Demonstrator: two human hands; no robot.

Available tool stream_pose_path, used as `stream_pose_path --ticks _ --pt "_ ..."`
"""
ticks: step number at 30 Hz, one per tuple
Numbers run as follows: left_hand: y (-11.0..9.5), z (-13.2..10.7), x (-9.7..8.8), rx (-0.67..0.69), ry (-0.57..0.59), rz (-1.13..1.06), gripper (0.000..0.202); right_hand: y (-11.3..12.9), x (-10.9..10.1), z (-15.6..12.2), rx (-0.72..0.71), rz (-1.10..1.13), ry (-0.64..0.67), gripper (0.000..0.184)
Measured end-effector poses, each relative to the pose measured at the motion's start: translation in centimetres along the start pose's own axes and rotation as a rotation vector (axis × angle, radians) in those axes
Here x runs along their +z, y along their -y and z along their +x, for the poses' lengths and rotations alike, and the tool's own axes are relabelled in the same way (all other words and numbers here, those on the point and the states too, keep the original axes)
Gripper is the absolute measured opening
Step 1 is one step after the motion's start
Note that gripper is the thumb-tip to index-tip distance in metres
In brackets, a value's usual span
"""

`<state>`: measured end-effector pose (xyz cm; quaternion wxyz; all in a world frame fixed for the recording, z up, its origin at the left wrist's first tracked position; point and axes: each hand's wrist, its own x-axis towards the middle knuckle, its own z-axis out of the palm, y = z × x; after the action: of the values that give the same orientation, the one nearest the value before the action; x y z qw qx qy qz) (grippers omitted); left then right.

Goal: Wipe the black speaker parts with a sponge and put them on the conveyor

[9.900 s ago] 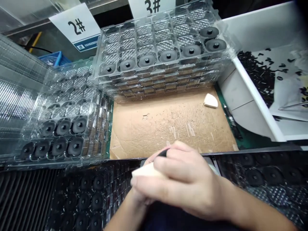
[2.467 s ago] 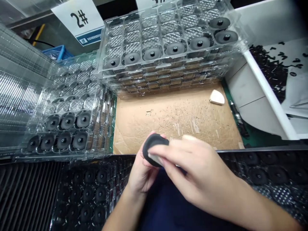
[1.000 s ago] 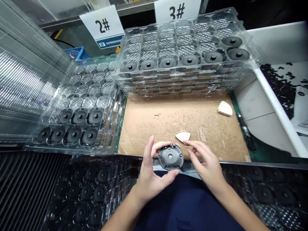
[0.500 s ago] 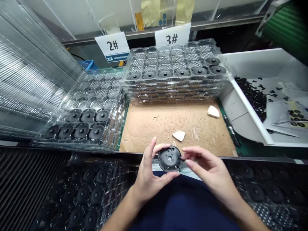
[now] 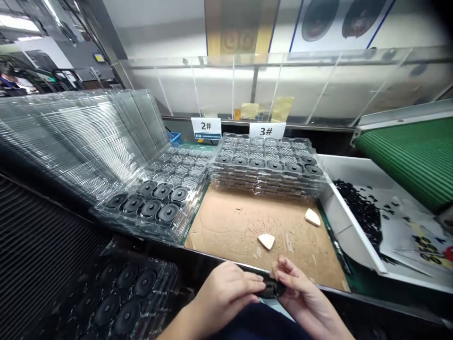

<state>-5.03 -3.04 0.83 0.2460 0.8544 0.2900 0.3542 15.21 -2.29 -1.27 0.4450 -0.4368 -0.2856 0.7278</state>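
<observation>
While the left hand (image 5: pixel 228 289) is clamping the black plastic disc (image 5: pixel 271 289) near the cardboard (image 5: pixel 222 231) and the right hand (image 5: pixel 300 293), grip unclear, is touching it, it is seeming light, stiff and best held by its rim.

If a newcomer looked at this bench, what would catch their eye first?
Probably the green ribbed belt at the right, then the stacked clear plastic trays of round black parts at the left and back. In the front middle, the left hand and right hand hold a dark rounded piece, with two off-white wedges on the brown cardboard sheet beyond.
</observation>
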Motion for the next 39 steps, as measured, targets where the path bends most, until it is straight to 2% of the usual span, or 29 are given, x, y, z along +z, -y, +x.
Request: stream_pose_path --ticks 3,6,11,16,19,21,24,25,28,31,33,35,37,38,39 --pt "0.2 0.3 -1.0 0.017 0.009 0.050 0.024 0.4 0.4 0.3 0.018 -0.048 0.028 0.033" --pt "0.6 1.4 -2.7 0.039 0.057 0.125 0.020 1.6 0.3 1.7 -0.037 -0.133 0.047 0.029" --pt "2.0 5.4 -6.0 0.090 0.194 0.252 0.018 3.5 -1.6 6.4 -0.226 -0.370 0.064 0.025" --pt "5.4 12.0 -9.9 0.258 0.342 0.523 0.019 3.6 -4.2 14.0 -0.355 -0.639 0.071 0.020" --pt "8.0 17.3 -11.9 0.357 0.393 0.645 0.018 3.2 -4.6 18.4 -0.420 -0.740 0.106 0.022" --pt "9.8 21.7 -12.3 0.402 0.409 0.697 0.017 2.9 -4.6 20.6 -0.467 -0.768 0.121 0.021" --pt "12.8 29.3 -10.8 0.357 0.376 0.707 0.015 2.4 -4.6 22.4 -0.501 -0.780 0.104 0.011" --pt "13.9 31.8 -9.9 0.333 0.344 0.680 0.015 2.3 -4.8 22.7 -0.502 -0.781 0.089 0.016" --pt "17.6 38.6 -5.9 0.146 0.293 0.572 0.020 2.0 -5.2 22.5 -0.487 -0.777 0.034 0.033" --pt "21.2 42.7 -1.7 -0.043 0.329 0.557 0.025 2.0 -5.2 22.3 -0.454 -0.775 -0.015 0.035" --pt "22.9 43.5 0.4 -0.096 0.374 0.555 0.032 2.0 -4.9 22.4 -0.439 -0.779 -0.026 0.035" --pt "23.8 43.1 1.2 -0.111 0.390 0.554 0.037 2.0 -4.6 22.5 -0.431 -0.788 -0.019 0.035" --pt "23.7 41.4 0.3 -0.084 0.387 0.592 0.045 1.9 -4.4 22.6 -0.429 -0.798 -0.009 0.035" --pt "23.4 40.0 -0.9 -0.063 0.386 0.614 0.049 1.9 -4.3 22.6 -0.428 -0.801 -0.007 0.035" --pt "22.9 38.3 -2.5 0.026 0.402 0.702 0.049 1.9 -4.4 22.5 -0.429 -0.803 -0.005 0.035"
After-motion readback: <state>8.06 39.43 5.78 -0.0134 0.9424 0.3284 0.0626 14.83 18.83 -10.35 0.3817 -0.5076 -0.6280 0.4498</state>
